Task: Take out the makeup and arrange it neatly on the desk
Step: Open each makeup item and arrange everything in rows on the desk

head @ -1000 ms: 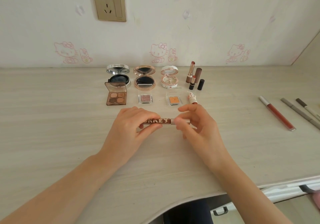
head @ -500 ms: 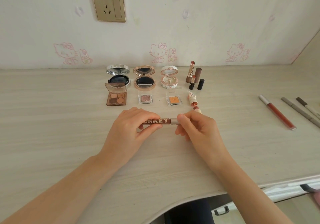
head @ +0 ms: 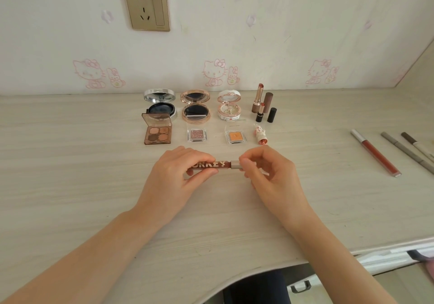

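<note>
Pale wood-grain desk (head: 70, 162) against a cartoon-papered wall carries two tidy rows of opened compacts and shadow pans. You hold the brown lip gloss tube (head: 209, 165) level just above the desk, in front of those rows. Your left hand (head: 173, 181) grips the lettered barrel and your right hand (head: 272, 181) pinches the pale cap end. If that cap gives suddenly, your right knuckles could jerk back into the small decorated lipstick (head: 260, 135) lying just behind them, or on into the standing lipsticks (head: 264, 106), which look easy to topple. Draw sideways, not toward the wall.
</note>
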The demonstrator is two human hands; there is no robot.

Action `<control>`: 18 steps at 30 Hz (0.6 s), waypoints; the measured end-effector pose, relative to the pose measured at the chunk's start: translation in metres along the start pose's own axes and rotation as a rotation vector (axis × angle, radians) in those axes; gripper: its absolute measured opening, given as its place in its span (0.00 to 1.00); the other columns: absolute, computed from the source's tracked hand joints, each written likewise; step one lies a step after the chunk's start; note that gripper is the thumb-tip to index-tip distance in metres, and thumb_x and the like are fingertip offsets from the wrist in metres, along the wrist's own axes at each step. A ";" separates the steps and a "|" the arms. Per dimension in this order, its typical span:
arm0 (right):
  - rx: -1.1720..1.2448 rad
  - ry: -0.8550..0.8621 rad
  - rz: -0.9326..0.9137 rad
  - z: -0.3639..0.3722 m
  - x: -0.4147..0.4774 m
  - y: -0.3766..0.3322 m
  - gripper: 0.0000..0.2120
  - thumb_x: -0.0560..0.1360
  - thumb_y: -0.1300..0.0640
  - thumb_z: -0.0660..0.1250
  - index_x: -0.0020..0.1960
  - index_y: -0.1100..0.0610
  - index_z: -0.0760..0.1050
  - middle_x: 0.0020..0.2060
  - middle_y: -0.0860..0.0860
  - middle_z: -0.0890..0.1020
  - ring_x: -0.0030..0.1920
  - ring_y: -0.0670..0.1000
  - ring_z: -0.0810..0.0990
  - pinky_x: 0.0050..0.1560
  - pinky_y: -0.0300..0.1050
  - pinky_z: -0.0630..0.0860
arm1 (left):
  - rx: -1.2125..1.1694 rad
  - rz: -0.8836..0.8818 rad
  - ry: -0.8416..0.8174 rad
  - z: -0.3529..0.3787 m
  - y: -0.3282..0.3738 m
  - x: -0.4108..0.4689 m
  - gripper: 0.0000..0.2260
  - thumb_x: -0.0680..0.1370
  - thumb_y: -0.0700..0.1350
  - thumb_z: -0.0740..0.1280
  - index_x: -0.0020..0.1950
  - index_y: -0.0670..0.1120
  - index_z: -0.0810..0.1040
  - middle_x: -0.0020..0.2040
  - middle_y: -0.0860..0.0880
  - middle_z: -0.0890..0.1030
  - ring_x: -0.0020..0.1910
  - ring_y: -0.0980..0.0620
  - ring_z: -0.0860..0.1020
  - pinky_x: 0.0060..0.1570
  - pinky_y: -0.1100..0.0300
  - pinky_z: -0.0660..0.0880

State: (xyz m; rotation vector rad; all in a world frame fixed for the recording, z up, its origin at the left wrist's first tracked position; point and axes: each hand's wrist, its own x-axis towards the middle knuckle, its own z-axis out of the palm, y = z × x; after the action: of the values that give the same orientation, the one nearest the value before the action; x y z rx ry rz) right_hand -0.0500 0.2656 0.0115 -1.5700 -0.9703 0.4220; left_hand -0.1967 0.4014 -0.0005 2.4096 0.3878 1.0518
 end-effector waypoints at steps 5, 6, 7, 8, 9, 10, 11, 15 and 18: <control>0.061 -0.061 0.011 0.000 0.000 0.000 0.11 0.74 0.62 0.70 0.51 0.49 0.75 0.47 0.45 0.80 0.47 0.47 0.80 0.40 0.46 0.78 | -0.023 -0.022 0.012 0.000 -0.002 0.000 0.10 0.73 0.55 0.68 0.49 0.52 0.81 0.41 0.58 0.80 0.38 0.53 0.77 0.41 0.49 0.76; 0.053 -0.047 0.035 0.000 0.000 0.000 0.09 0.74 0.58 0.70 0.51 0.48 0.76 0.46 0.46 0.81 0.46 0.46 0.80 0.40 0.46 0.79 | -0.025 -0.024 0.012 0.000 -0.001 0.000 0.09 0.73 0.55 0.68 0.49 0.52 0.81 0.41 0.58 0.80 0.38 0.54 0.77 0.41 0.49 0.75; 0.044 -0.031 0.055 0.001 0.001 0.000 0.06 0.74 0.55 0.70 0.50 0.48 0.77 0.43 0.47 0.82 0.43 0.44 0.80 0.40 0.45 0.78 | -0.025 -0.022 0.010 0.000 -0.001 0.000 0.09 0.73 0.54 0.68 0.49 0.52 0.81 0.41 0.58 0.80 0.38 0.53 0.77 0.41 0.49 0.75; 0.034 -0.021 0.067 0.001 0.001 0.000 0.02 0.74 0.54 0.69 0.47 0.49 0.78 0.39 0.48 0.82 0.39 0.44 0.79 0.38 0.44 0.77 | -0.024 -0.020 0.006 0.000 -0.001 0.000 0.09 0.73 0.54 0.68 0.49 0.51 0.81 0.41 0.58 0.79 0.38 0.53 0.77 0.41 0.49 0.75; 0.020 -0.012 0.065 0.001 0.001 0.001 0.01 0.75 0.54 0.69 0.45 0.50 0.79 0.37 0.48 0.82 0.37 0.44 0.78 0.38 0.44 0.76 | -0.021 -0.018 0.003 0.000 -0.001 0.000 0.10 0.74 0.54 0.68 0.49 0.51 0.82 0.40 0.59 0.79 0.38 0.53 0.77 0.41 0.48 0.75; 0.000 -0.011 0.051 0.001 0.001 0.002 0.02 0.75 0.56 0.68 0.44 0.50 0.79 0.36 0.48 0.81 0.37 0.44 0.78 0.37 0.44 0.76 | -0.019 -0.019 0.002 0.000 -0.001 -0.001 0.10 0.74 0.54 0.68 0.49 0.50 0.82 0.40 0.58 0.80 0.39 0.53 0.77 0.41 0.48 0.75; -0.011 -0.017 0.035 0.000 0.001 0.002 0.04 0.75 0.58 0.69 0.45 0.49 0.78 0.37 0.46 0.81 0.39 0.46 0.79 0.38 0.46 0.77 | -0.018 -0.022 0.005 0.000 -0.001 -0.001 0.11 0.73 0.55 0.68 0.49 0.50 0.82 0.41 0.58 0.80 0.39 0.52 0.77 0.41 0.48 0.75; 0.039 -0.080 -0.006 0.001 0.000 0.001 0.13 0.74 0.67 0.68 0.49 0.50 0.75 0.50 0.49 0.78 0.48 0.50 0.79 0.42 0.45 0.79 | -0.021 -0.029 0.019 0.000 -0.001 0.000 0.11 0.73 0.55 0.68 0.49 0.51 0.82 0.41 0.58 0.80 0.38 0.54 0.77 0.41 0.48 0.76; 0.087 -0.026 0.046 0.000 0.001 0.000 0.10 0.74 0.61 0.70 0.52 0.51 0.75 0.46 0.50 0.81 0.43 0.47 0.81 0.39 0.43 0.79 | -0.018 -0.030 0.026 -0.001 0.000 0.000 0.10 0.73 0.55 0.68 0.49 0.51 0.81 0.41 0.59 0.80 0.38 0.55 0.76 0.41 0.50 0.76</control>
State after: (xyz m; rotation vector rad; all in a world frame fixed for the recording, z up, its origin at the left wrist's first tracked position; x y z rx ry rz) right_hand -0.0501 0.2662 0.0118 -1.5135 -0.9250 0.5117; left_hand -0.1973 0.4016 -0.0004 2.3688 0.4206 1.0694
